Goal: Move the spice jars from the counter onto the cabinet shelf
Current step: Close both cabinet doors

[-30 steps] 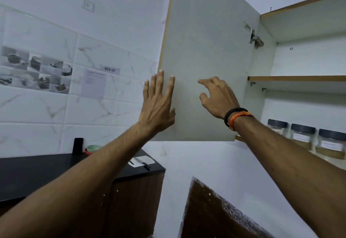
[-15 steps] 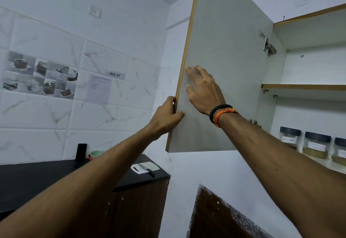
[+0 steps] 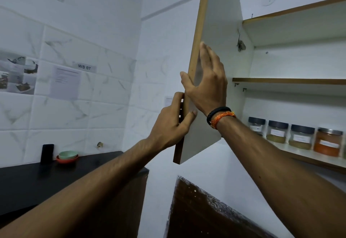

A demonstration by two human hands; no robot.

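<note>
Bowls [image 3: 67, 156] are seen stacked on the dark tabletop [image 3: 56, 178] at far left. Next, the cabinet door [image 3: 215, 50] is gripped at its free edge by the left hand [image 3: 171, 123], fingers curled round it. The right hand [image 3: 207, 86] is laid flat on the inner face, fingers straight. Four spice jars [image 3: 299, 136] are already lined up on the lower shelf [image 3: 309, 155]. The door should be swung shut evenly, with fingers withdrawn from the edge before closure.

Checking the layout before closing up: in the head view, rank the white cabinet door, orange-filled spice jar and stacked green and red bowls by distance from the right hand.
1. White cabinet door, under the right hand.
2. Orange-filled spice jar, lower shelf, right.
3. Stacked green and red bowls, black counter, far left.
</note>
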